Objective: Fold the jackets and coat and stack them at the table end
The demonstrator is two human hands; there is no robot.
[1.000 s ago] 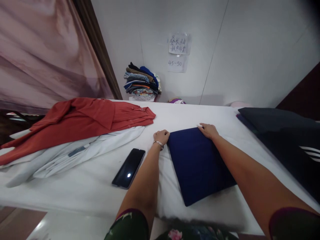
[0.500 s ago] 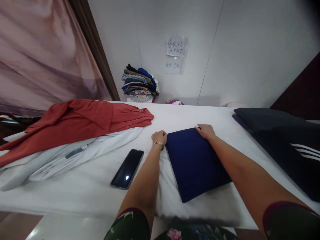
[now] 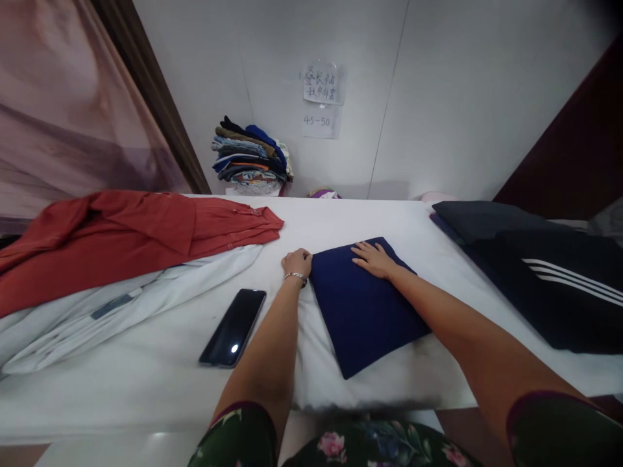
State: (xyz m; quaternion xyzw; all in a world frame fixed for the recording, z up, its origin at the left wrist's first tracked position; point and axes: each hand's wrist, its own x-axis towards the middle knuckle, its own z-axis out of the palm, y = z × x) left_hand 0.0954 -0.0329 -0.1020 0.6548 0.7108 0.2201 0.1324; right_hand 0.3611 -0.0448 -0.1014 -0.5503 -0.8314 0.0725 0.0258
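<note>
A folded navy blue garment (image 3: 363, 318) lies flat on the white-covered table in front of me, roughly a square. At its far left corner, my left hand (image 3: 296, 262), with a bracelet on the wrist, has its fingers closed on the edge. My right hand (image 3: 376, 261) rests flat on the top of the cloth near the far edge, its fingers spread. What kind of garment this is, the folds do not show.
Left of my arm lies a black phone (image 3: 233, 327). Beyond it are a red garment (image 3: 146, 227) and white garments (image 3: 160, 295). Dark clothes with white stripes (image 3: 545, 279) lie at the right. A clothes stack (image 3: 250, 159) stands by the wall, near paper signs (image 3: 322, 97).
My right hand has moved left from the far edge onto the garment's top and spread its fingers. My left hand keeps its corner. The view has shifted slightly right.
</note>
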